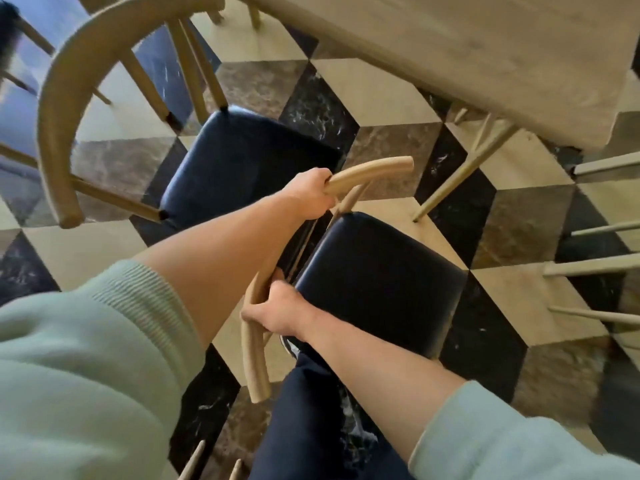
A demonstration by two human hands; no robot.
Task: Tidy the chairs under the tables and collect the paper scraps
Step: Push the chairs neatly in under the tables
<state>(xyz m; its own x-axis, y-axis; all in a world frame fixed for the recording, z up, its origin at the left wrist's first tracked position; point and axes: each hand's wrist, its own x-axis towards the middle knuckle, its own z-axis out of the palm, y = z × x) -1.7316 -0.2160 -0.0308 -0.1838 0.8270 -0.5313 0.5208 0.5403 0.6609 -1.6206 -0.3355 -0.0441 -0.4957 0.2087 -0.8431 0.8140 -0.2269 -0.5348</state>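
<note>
Beside the table [485, 64], both hands grip the chair [381, 271].

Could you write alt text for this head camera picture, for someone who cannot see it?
Seen from above, a person's left hand and right hand both grip the curved wooden backrest of a black-seated chair, which stands short of a light wooden table. A second matching chair stands beside it on a checkered floor.

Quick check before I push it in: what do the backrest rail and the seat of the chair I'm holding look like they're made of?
The backrest rail looks like light, matte-finished wood, judging by its pale tan colour and rounded end. The seat looks like black leather or vinyl padding: smooth, with a soft sheen. Both the left hand and right hand grip the rail.
</note>
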